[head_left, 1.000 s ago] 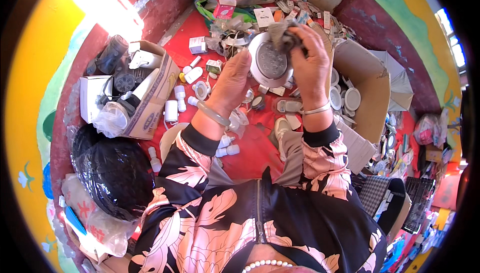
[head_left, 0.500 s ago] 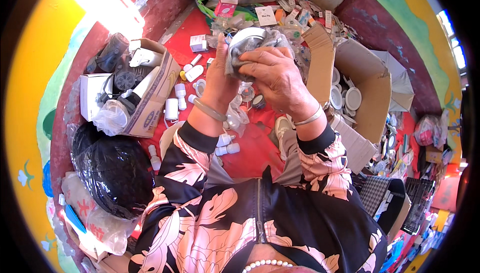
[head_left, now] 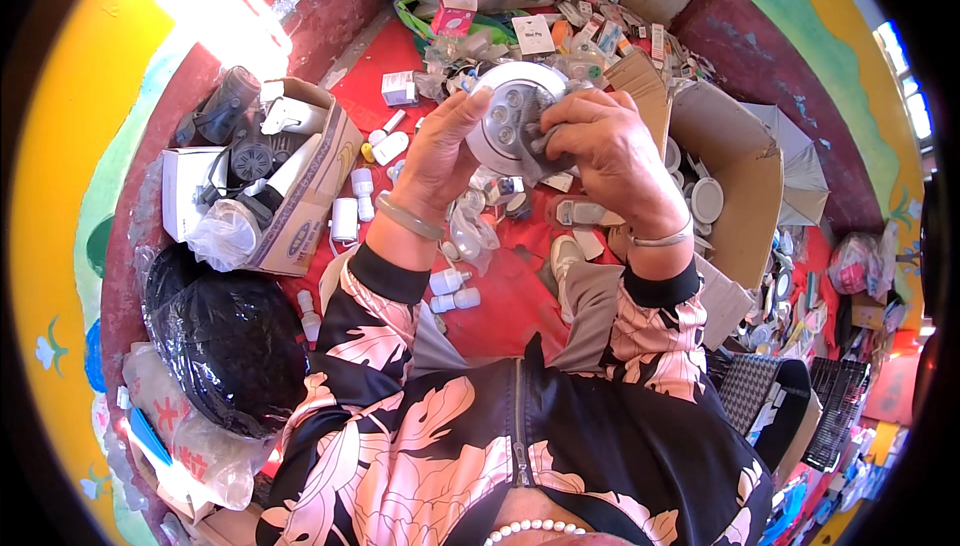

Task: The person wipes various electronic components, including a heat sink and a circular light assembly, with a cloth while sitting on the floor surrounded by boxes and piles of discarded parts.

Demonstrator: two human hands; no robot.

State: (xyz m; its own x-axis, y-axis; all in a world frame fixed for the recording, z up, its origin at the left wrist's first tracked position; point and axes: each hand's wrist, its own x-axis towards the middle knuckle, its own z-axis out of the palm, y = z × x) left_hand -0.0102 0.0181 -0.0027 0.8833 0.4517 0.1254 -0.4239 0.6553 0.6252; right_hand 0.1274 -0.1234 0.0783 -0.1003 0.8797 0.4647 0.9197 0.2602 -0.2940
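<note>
A round LED downlight with a white rim and several clear lenses is held up in front of me, its face toward me. My left hand grips its left edge, the thumb on the rim. In my right hand is a bunched grey cloth, pinched in the fingers against the right side of the downlight. The cloth covers part of the face. Below, white lamp holders and a small clear plastic bag lie on the red floor covering.
To the left stands a carton of dark appliances, above a black plastic bag. On the right, an open cardboard box holds round white lamps. Small boxes and packaging are heaped at the far side.
The downlight has turned its lensed face toward me, and the cloth now covers less of it. My right hand has moved right and slightly down with the cloth.
</note>
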